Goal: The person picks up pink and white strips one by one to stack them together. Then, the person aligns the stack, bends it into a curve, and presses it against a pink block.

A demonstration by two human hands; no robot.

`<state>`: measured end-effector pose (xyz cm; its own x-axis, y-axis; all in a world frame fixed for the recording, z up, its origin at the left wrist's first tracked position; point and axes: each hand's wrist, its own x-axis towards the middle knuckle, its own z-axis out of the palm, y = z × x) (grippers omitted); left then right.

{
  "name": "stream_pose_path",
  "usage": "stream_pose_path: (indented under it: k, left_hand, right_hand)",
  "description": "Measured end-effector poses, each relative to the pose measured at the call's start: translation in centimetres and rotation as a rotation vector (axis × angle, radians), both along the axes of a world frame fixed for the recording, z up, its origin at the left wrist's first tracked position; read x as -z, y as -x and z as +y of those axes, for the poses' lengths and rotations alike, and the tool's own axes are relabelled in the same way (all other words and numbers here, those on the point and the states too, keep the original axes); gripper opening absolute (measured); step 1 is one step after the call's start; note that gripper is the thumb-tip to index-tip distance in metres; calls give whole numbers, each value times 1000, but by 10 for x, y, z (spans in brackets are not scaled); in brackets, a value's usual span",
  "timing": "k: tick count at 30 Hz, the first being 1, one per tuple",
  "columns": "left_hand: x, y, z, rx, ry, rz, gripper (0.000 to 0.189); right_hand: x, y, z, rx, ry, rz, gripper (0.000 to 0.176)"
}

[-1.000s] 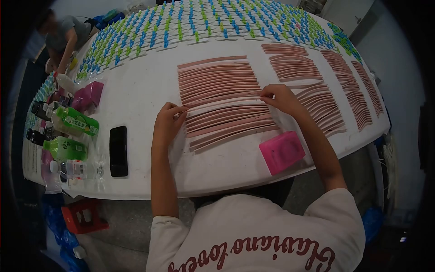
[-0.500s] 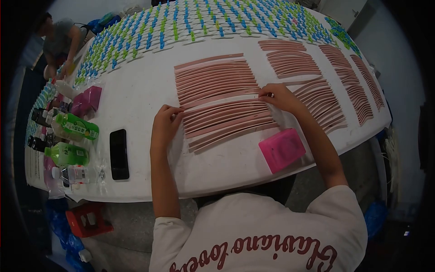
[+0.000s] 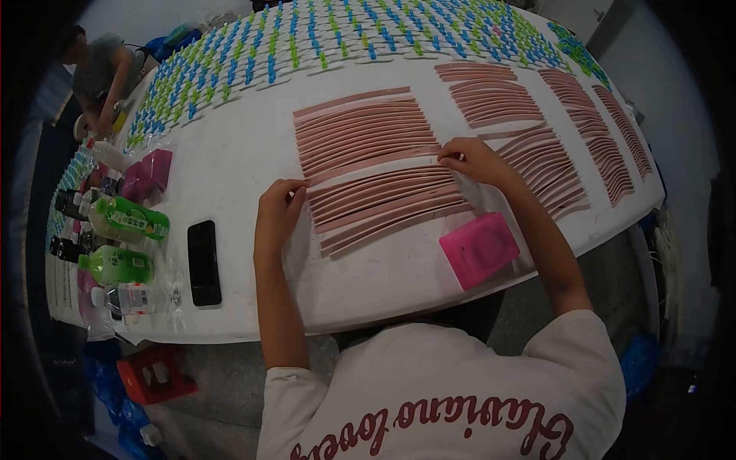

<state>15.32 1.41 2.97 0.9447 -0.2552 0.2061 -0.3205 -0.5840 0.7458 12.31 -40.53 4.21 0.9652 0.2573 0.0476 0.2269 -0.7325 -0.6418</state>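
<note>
Thin pinkish-brown strips (image 3: 364,130) lie side by side in a block on the white table, bowed slightly and running left to right. Across the middle of the block, one pink strip (image 3: 376,162) borders a narrow white gap. At its left end, my left hand (image 3: 279,211) has thumb and forefinger pinched together. My right hand (image 3: 474,161) pinches at the right end, its other fingers curled. The fingers partly cover the strip's tips. A bright pink block (image 3: 480,251) with a dark smudge on top sits below my right forearm.
More strips (image 3: 537,165) lie in columns to the right. Rows of blue and green clips (image 3: 322,46) fill the far side. At left are a black phone (image 3: 204,263), green-labelled bottles (image 3: 132,218) and magenta blocks (image 3: 148,173). Another person (image 3: 103,73) works at far left.
Both hands stay at the two ends of the strip, with hardly any movement. The whole view has shifted very slightly.
</note>
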Motion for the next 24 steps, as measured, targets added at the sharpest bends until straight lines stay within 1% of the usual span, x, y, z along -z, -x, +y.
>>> stream_pose_path:
  k: [2,7,12,14,16,17,19,21,23,24]
  left_hand:
    - [-1,0,0,-12,1,82,17]
    - [2,-1,-1,1,3,92,17]
    - [4,-1,-2,16,31,84,16]
    - [0,1,-4,17,-16,73,17]
    - [2,0,-4,17,-3,69,16]
    - [3,0,-4,17,12,67,16]
    - [5,-1,-4,8,17,76,17]
    - [0,0,-6,0,21,86,17]
    - [-6,3,-10,-94,17,174,17]
    - [-6,3,-12,-96,17,174,17]
  right_hand:
    - [0,0,-1,-9,10,-8,19]
    - [-3,1,0,12,54,22,24]
    - [-2,-1,1,20,62,11,25]
    - [-1,-2,3,23,70,16,25]
    - [1,-3,5,81,-52,-27,24]
    - [-1,-3,8,81,-53,-28,24]
    - [-5,-4,14,180,38,-56,19]
    - [-1,-7,14,198,80,-107,18]
    - [2,-9,14,214,122,-156,17]
    - [2,-10,12,212,135,-164,16]
